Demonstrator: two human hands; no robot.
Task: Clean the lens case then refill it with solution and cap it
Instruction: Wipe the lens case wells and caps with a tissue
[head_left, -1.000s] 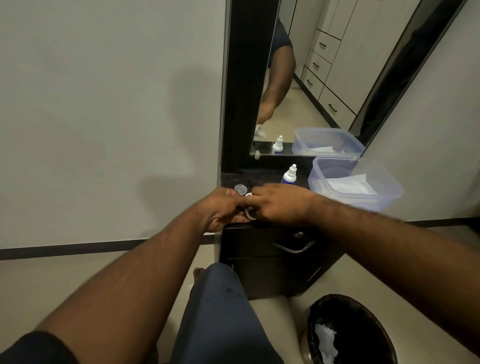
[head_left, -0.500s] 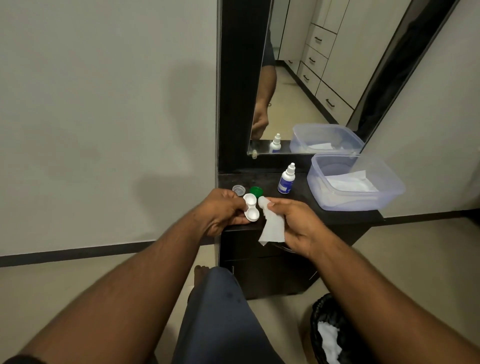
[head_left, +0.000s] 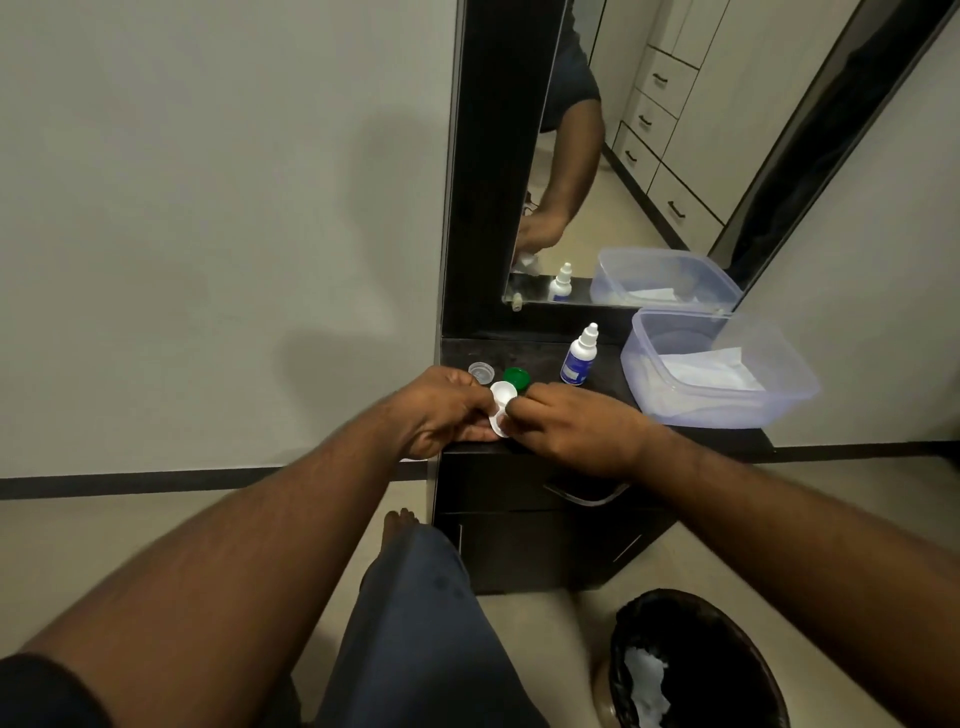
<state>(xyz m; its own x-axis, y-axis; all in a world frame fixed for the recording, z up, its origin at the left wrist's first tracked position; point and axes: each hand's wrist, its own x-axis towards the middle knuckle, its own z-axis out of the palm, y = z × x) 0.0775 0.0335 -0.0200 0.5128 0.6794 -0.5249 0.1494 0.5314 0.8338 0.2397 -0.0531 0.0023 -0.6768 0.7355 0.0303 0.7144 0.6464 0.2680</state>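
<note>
My left hand (head_left: 441, 410) pinches a white two-well lens case (head_left: 501, 402) over the front edge of the dark dresser top (head_left: 691, 441). My right hand (head_left: 566, 426) is closed right against the case's near well; the white tissue it held a moment ago is hidden inside the fingers, if it is still there. Just behind the case lie a green cap (head_left: 517, 378) and a clear cap (head_left: 481, 372). A small white solution bottle with a blue label (head_left: 578, 358) stands upright farther back.
A clear plastic tub (head_left: 727, 410) holding white tissues sits on the dresser's right side. A mirror (head_left: 623, 156) rises behind. A black waste bin (head_left: 727, 649) with crumpled tissue stands on the floor at lower right. My knee (head_left: 415, 597) is below the drawers.
Half a second ago my right hand held a tissue beside the case; now it has moved back against the case's near well, and the tissue is out of sight.
</note>
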